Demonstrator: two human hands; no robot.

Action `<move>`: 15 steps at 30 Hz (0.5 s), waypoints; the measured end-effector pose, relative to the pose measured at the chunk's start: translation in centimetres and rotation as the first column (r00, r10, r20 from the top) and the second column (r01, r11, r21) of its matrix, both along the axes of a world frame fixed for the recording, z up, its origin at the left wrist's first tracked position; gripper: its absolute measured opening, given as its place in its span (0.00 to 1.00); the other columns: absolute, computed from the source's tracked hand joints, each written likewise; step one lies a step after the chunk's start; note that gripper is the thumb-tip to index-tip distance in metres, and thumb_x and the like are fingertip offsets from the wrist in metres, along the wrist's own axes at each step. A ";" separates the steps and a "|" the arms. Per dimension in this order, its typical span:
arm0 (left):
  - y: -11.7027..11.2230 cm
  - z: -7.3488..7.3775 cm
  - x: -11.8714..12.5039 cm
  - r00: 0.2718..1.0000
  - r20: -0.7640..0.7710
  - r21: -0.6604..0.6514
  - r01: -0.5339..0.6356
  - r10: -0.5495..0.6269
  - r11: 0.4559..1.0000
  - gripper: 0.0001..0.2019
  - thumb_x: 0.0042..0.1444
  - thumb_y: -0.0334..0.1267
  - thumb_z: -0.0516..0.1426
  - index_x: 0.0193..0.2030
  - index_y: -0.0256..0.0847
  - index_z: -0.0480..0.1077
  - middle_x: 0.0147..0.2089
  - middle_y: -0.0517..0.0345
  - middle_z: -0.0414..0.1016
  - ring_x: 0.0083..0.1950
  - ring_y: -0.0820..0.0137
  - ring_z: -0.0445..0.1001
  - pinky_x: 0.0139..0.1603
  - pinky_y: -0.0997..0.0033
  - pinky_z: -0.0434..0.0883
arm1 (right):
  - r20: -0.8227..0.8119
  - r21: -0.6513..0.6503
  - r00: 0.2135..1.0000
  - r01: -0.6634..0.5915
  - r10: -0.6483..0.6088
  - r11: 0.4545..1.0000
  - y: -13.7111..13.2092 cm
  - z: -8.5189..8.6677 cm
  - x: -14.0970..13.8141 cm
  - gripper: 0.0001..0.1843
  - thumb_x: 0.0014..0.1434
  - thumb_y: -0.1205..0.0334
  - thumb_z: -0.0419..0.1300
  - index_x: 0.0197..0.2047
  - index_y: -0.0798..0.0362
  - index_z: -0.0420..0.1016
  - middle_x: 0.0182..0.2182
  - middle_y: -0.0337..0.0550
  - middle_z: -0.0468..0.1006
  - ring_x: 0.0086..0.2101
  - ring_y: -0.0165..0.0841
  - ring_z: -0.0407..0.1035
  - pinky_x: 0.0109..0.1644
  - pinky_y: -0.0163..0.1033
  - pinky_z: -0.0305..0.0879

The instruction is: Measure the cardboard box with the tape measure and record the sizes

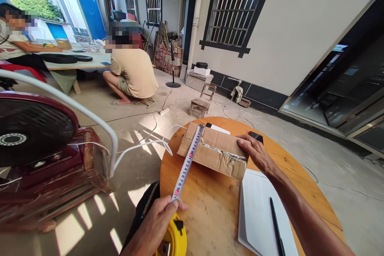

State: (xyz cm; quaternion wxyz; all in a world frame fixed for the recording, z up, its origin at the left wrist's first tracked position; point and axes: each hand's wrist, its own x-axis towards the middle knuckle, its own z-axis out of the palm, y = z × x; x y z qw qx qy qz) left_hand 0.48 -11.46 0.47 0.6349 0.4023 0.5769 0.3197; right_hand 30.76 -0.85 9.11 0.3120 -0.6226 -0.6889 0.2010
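Observation:
My left hand [160, 218] grips a yellow tape measure [179, 236], thumb pressed on the drawn-out blade [186, 168]. That blade runs up across the left part of a cardboard box [220, 140], its end at the box's far edge. The box sits tilted on a round wooden table [207, 204], a crumpled silvery seam along it. My right hand [256, 150] holds the box's right end, fingers over its top edge and the thumb side hidden. Below the right forearm lies an open notebook [258, 208] with a black pen [276, 226] across its page.
A dark object [256, 137] and a white item [217, 129] lie behind the box. A dark red fan [33, 140] stands at left, with white cables near the table. A small wooden chair [200, 106] is beyond. Two people [135, 72] sit by a far table.

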 end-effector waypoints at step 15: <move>1.2 -0.9 -0.4 0.984 -0.164 0.114 0.095 -0.075 0.989 0.21 0.54 0.51 0.50 0.37 0.37 0.76 0.39 0.50 0.77 0.46 0.58 0.72 0.47 0.64 0.66 | -0.096 -0.007 0.995 0.012 -0.013 1.000 -0.2 -0.6 0.0 0.22 0.59 0.43 0.49 0.42 0.52 0.73 0.38 0.42 0.76 0.39 0.39 0.69 0.41 0.40 0.62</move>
